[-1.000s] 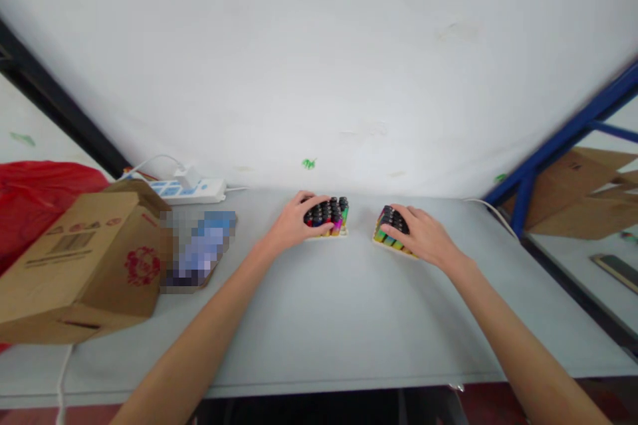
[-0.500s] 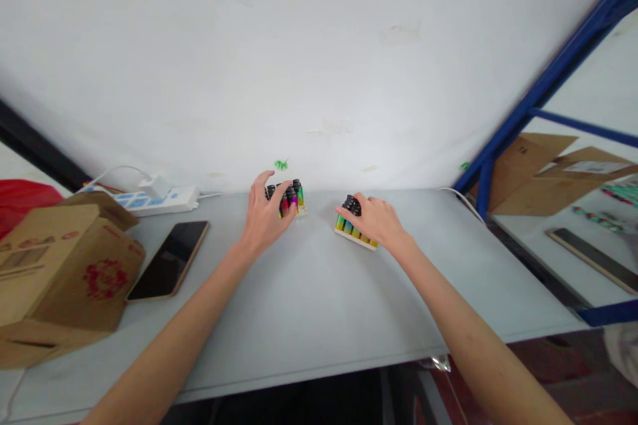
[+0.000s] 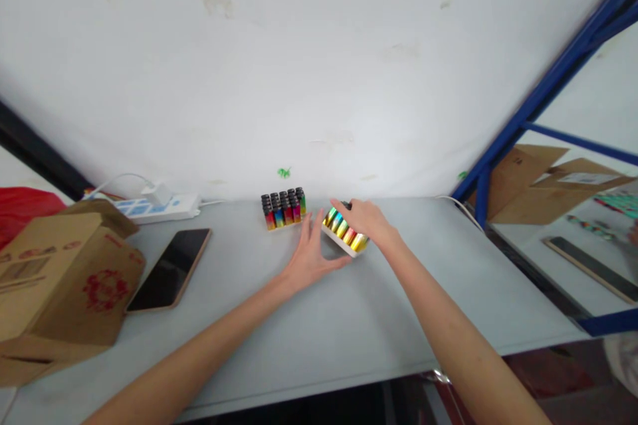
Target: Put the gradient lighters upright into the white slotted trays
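Lighters in a tilted white tray (image 3: 343, 234), their rainbow-coloured bodies turned toward the camera, are gripped from above by the right hand (image 3: 366, 220) near the far edge of a grey table (image 3: 319, 319). The tray is tipped on its near edge, and the right hand's fingers are closed over the dark lighter tops. The left hand (image 3: 312, 254) is spread wide and flat-fingered just beside the tray's near left corner, its fingertips close to the tray; whether they touch it cannot be told. A second tray of lighters (image 3: 284, 208) stands upright against the white wall, just left of the tilted one and free of both hands. Further left, a dark phone (image 3: 169, 269) is laid face up, screen blank, beside a brown cardboard box (image 3: 60, 279) printed with a round red emblem and red characters too blurred to be read. A white power strip (image 3: 154, 207) with a plug in it is set along the wall behind them. Beyond a blue metal frame (image 3: 548, 89) at right, more cardboard boxes (image 3: 548, 176) are seen, with a pale label that cannot be read.
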Action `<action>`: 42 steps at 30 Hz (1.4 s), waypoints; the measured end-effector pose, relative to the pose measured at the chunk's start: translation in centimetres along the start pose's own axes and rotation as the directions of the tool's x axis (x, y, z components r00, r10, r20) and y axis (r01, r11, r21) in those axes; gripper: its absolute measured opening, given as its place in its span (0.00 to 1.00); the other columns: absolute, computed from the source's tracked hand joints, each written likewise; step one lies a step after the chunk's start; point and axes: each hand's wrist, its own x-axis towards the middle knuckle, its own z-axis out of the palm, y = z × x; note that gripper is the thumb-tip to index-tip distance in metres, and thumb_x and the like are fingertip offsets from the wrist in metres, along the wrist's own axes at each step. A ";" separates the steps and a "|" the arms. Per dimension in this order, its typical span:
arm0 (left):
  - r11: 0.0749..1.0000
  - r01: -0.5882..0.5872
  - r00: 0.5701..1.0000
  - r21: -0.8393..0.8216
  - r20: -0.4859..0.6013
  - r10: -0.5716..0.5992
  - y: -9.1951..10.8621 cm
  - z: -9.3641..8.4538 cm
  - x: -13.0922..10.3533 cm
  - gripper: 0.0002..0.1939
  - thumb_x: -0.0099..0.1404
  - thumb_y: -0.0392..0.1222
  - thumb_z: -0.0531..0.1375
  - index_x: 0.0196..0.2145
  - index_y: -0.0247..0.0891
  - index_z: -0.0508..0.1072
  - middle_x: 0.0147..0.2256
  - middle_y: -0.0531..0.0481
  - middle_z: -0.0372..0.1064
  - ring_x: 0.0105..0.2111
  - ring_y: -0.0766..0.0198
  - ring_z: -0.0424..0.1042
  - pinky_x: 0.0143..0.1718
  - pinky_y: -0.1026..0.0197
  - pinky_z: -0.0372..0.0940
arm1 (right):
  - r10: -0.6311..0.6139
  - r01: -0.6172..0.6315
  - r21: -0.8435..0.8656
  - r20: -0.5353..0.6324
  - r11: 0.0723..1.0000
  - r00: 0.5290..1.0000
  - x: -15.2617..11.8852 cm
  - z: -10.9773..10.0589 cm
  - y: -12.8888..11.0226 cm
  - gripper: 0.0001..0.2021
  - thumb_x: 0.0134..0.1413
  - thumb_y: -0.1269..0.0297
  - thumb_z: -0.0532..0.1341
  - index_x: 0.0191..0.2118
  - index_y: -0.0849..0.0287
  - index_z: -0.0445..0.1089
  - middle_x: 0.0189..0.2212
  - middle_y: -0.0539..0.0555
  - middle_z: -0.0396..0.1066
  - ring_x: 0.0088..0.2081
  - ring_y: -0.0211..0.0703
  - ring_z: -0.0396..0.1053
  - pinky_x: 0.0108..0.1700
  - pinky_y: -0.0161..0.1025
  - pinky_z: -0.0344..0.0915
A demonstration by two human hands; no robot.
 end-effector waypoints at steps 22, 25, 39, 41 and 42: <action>0.987 -0.157 0.988 -0.016 0.007 0.157 -2.0 -2.4 0.5 0.72 0.54 0.52 0.80 0.81 0.47 0.38 0.75 0.34 0.52 0.77 0.36 0.54 0.77 0.37 0.53 | -0.064 0.082 0.165 -0.111 0.983 0.992 -1.1 6.4 -2.6 0.27 0.79 0.40 0.46 0.63 0.47 0.73 0.57 0.61 0.77 0.58 0.60 0.73 0.59 0.54 0.67; 0.991 -0.135 0.991 -0.022 -0.008 0.135 -1.9 -2.4 0.3 0.73 0.54 0.52 0.80 0.81 0.47 0.38 0.75 0.34 0.52 0.76 0.36 0.55 0.77 0.37 0.54 | -0.077 0.097 0.196 -0.108 0.976 0.991 -0.7 6.4 -2.5 0.25 0.80 0.41 0.47 0.61 0.47 0.74 0.55 0.60 0.78 0.57 0.55 0.73 0.59 0.49 0.66; 0.993 -0.102 0.995 -0.054 0.016 0.103 -1.4 -2.8 0.2 0.69 0.55 0.52 0.79 0.81 0.47 0.40 0.74 0.34 0.51 0.76 0.38 0.55 0.77 0.38 0.53 | -0.039 0.065 0.217 -0.122 0.974 0.992 -0.2 5.7 -0.3 0.21 0.79 0.47 0.51 0.58 0.49 0.77 0.51 0.58 0.81 0.54 0.54 0.76 0.56 0.44 0.66; 0.993 -0.107 0.994 -0.051 0.008 0.108 -1.4 -2.8 0.2 0.69 0.55 0.52 0.78 0.81 0.46 0.41 0.73 0.34 0.52 0.75 0.37 0.56 0.76 0.37 0.54 | -0.013 0.044 0.245 -0.126 0.969 0.992 -0.1 5.5 0.3 0.24 0.80 0.45 0.49 0.54 0.53 0.77 0.48 0.60 0.82 0.51 0.53 0.77 0.54 0.43 0.67; 0.993 -0.108 0.994 -0.050 0.002 0.108 -1.5 -2.8 0.2 0.69 0.54 0.51 0.79 0.81 0.46 0.41 0.73 0.34 0.53 0.75 0.37 0.57 0.76 0.37 0.54 | -0.010 0.043 0.256 -0.128 0.966 0.992 0.0 5.5 0.5 0.24 0.80 0.45 0.49 0.52 0.54 0.78 0.47 0.59 0.83 0.49 0.52 0.77 0.52 0.42 0.67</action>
